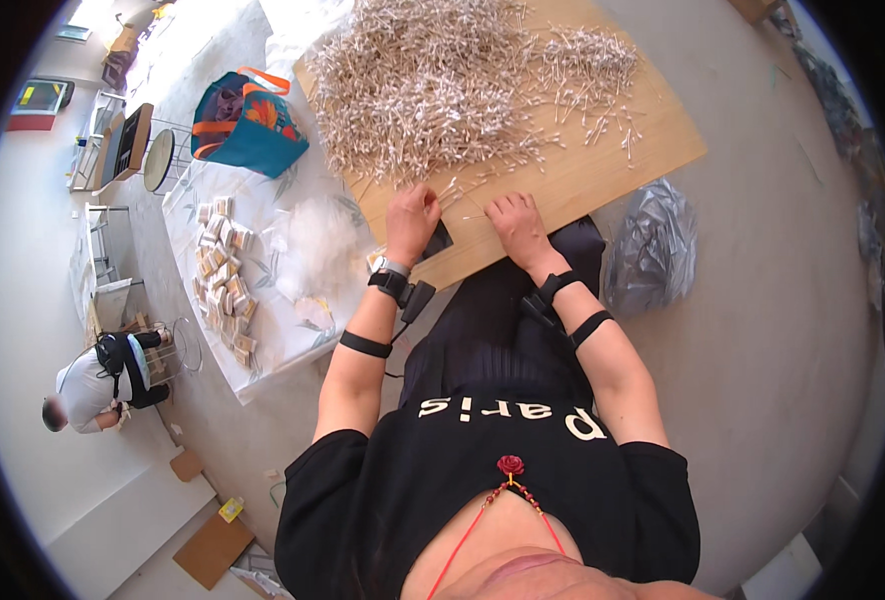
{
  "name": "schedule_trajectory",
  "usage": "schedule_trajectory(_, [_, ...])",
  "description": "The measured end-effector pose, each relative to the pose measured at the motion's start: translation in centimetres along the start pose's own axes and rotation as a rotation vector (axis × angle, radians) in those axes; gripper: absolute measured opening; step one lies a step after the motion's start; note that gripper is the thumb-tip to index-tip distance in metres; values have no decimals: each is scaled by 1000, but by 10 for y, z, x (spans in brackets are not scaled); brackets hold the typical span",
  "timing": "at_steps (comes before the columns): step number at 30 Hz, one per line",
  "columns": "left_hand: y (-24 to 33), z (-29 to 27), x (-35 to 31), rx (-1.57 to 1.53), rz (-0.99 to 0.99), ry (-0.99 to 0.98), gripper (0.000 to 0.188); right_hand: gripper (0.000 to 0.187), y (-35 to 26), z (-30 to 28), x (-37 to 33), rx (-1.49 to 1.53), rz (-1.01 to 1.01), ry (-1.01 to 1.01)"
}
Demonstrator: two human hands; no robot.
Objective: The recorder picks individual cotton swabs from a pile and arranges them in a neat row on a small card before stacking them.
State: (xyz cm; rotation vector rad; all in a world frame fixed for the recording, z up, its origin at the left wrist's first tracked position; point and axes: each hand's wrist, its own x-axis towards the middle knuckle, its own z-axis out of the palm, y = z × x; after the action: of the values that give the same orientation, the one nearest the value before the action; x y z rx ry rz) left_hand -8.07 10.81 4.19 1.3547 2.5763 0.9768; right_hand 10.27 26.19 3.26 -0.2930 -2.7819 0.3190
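A big heap of loose cotton swabs [433, 90] covers much of a wooden board [653, 130] in front of me. My left hand [413, 222] is at the board's near left edge, its fingers curled in a pinch; whatever they hold is too small or hidden to make out. A dark flat object [438, 240] shows beside that hand. To its right, my right hand [519, 230] rests low over the board with bent fingers drawn together. A few stray swabs lie between the hands, close to the right fingertips, and I cannot tell whether one is gripped.
Left of the board, a covered table [253, 365] bears several small swab packs [225, 285], clear plastic bags [318, 245] and a teal tote bag [253, 125] with orange handles. A grey plastic bag [653, 245] stands right of my knees. Another person [103, 380] is at the far left.
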Motion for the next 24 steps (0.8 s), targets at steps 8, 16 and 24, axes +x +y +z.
schedule_trajectory(8, [27, 12, -11, -117, -27, -233, 10, 11, -20, 5, -29, 65, 9, 66])
schedule_trajectory(16, [27, 19, -23, -63, -8, -281, 12, 11, -25, 3, -37, 184, 96, 105])
schedule_trajectory(24, [29, 24, -17, -122, -35, -244, 10, 13, -4, 6, -27, 219, 317, 134])
